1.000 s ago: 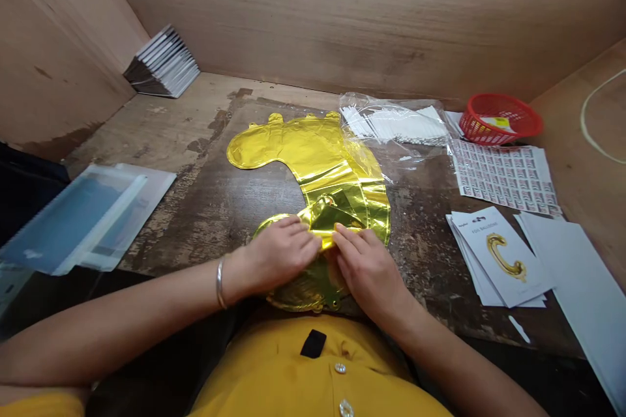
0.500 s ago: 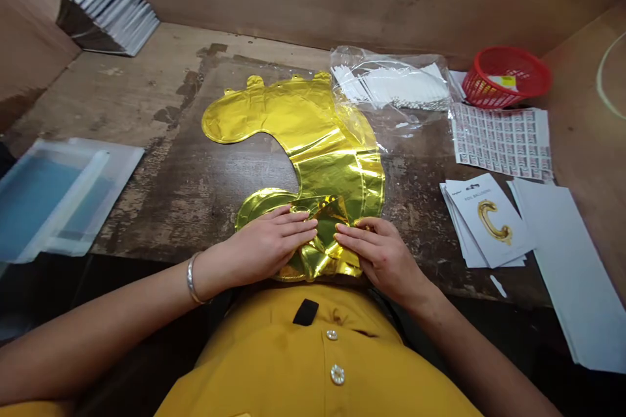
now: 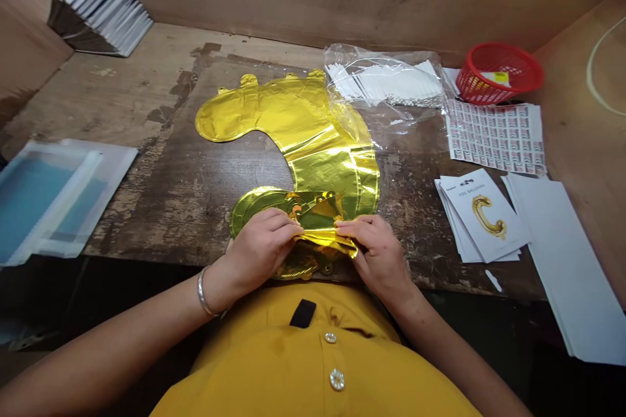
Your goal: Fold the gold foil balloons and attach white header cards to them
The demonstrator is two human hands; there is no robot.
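Note:
A flat gold foil balloon [image 3: 303, 130], curved like a letter C, lies on the worn wooden worktop [image 3: 161, 176]. Its near end is folded over at the table's front edge. My left hand [image 3: 261, 249] pinches the folded foil from the left, fingers curled round its edge. My right hand [image 3: 379, 251] grips the same fold from the right, thumb and fingers pressed together on it. Both hands sit close together just in front of my yellow shirt.
A clear bag of white pieces [image 3: 386, 81] and a red basket [image 3: 499, 71] stand at the back right. A sticker sheet [image 3: 496, 137], printed balloon cards [image 3: 482, 215] and white sheets [image 3: 567, 260] lie on the right. Clear sleeves [image 3: 53, 195] lie left; stacked packets [image 3: 100, 10] back left.
Both hands went from lying flat on the folded foil to curling and pinching its edge, lifting the fold slightly. The view shifted a little to the left.

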